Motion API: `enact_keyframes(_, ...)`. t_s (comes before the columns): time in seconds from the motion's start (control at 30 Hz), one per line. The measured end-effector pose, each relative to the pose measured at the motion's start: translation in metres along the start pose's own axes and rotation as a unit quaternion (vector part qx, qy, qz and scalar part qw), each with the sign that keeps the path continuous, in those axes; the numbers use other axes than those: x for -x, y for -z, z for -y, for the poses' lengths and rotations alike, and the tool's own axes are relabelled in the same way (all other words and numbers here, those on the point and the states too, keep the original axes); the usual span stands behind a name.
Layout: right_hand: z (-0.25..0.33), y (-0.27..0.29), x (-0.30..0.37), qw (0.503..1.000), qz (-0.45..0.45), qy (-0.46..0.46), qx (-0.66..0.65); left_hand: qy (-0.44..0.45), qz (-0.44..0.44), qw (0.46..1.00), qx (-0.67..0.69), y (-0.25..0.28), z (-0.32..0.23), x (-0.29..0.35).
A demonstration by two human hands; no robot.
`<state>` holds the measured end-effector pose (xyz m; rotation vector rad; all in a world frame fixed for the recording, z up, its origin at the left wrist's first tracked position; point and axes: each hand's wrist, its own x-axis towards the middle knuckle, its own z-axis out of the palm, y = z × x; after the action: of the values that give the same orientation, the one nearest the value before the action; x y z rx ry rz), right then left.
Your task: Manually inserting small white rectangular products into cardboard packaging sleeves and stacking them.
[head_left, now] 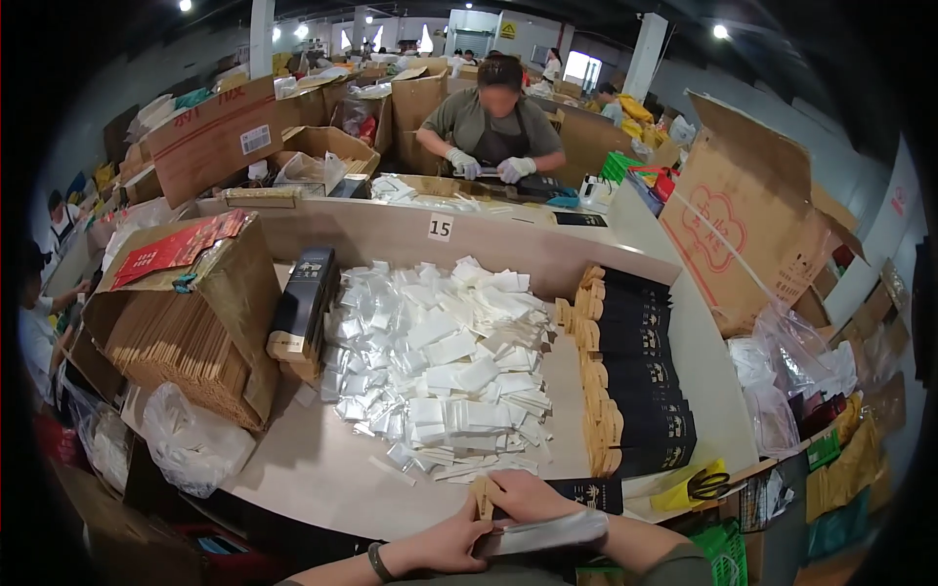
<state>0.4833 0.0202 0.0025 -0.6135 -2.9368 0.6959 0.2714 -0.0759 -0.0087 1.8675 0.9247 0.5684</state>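
Observation:
At the table's near edge, my left hand (451, 539) is closed, its thumb and fingers pinching a long clear plastic sleeve (557, 533) that stretches across my right wrist. My right hand (531, 495) curls round a flat piece with a tan end (482, 496); a dark part shows beneath the fingers, and the rest is hidden. Beside my right hand lies a black packet (598, 493) with light printing. A broad heap of small white and clear sachets (449, 361) spreads beyond my hands. To its right, black packets with tan ends (635, 361) lie in an overlapping row.
At left stands a cardboard box (244, 313) packed with tan cards, next to a black carton (305, 303) and a plastic bag (191, 444). Black-handled scissors (705, 483) lie at the right edge. A low partition (391, 225) separates me from a gloved co-worker (498, 137).

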Motion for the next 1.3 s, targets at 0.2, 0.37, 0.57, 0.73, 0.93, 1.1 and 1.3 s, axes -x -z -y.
enact_keyframes(0.2,0.029,-0.003,-0.003,0.974,-0.17,-0.138,0.065,0.298,-0.17,0.935,-0.091,0.035,0.021,0.031)
enact_keyframes(0.37,0.034,-0.005,-0.027,0.956,-0.085,-0.281,0.003,0.211,-0.277,0.917,-0.197,0.033,0.042,0.057)
enact_keyframes(0.57,0.031,-0.011,-0.039,0.942,-0.113,-0.312,-0.057,0.197,-0.208,0.927,-0.241,0.047,0.026,0.076)
enact_keyframes(0.73,0.051,-0.038,-0.053,0.94,-0.146,-0.297,-0.083,0.174,-0.13,0.934,-0.285,0.059,0.02,0.079)
enact_keyframes(0.93,0.001,0.017,-0.03,0.87,-0.253,-0.414,-0.087,0.046,-0.273,0.902,-0.333,0.101,0.039,0.044)
enact_keyframes(1.1,-0.075,0.018,0.011,0.893,-0.092,-0.437,0.052,0.166,-0.374,0.863,-0.295,0.161,0.108,0.015)
enact_keyframes(1.3,-0.066,0.026,0.015,0.911,-0.162,-0.375,0.053,0.24,-0.335,0.86,-0.3,0.152,0.092,0.021)
